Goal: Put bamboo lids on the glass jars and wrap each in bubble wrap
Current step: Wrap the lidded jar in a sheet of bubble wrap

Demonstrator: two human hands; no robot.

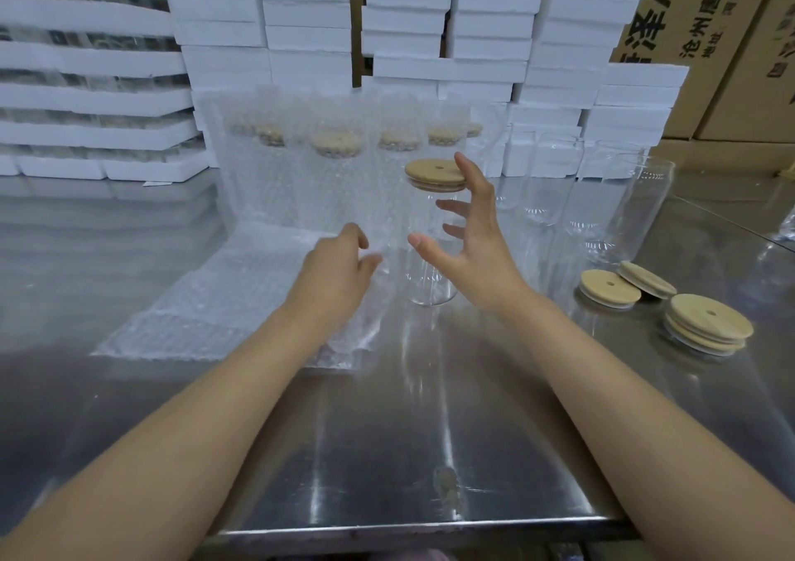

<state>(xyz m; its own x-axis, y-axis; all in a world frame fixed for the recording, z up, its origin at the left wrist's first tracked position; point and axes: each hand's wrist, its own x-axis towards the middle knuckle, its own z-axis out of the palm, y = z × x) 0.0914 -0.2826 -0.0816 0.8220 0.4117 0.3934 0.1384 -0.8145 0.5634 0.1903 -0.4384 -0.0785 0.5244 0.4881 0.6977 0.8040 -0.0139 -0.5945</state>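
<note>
While wrapped jars (335, 182) stand far, the lidded jar (430, 287) awaits bubble wrap (223, 302); right hand (473, 242) grip open, left hand (335, 276) grip unclear.

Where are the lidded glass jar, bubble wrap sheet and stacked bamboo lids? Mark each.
lidded glass jar (431, 287): head view, lower wall.
bubble wrap sheet (223, 298): head view, flat middle.
stacked bamboo lids (707, 315): head view, top face.

lidded glass jar (431, 255) upright, open hands (469, 233) beside it, bubble wrap (223, 302)
</note>
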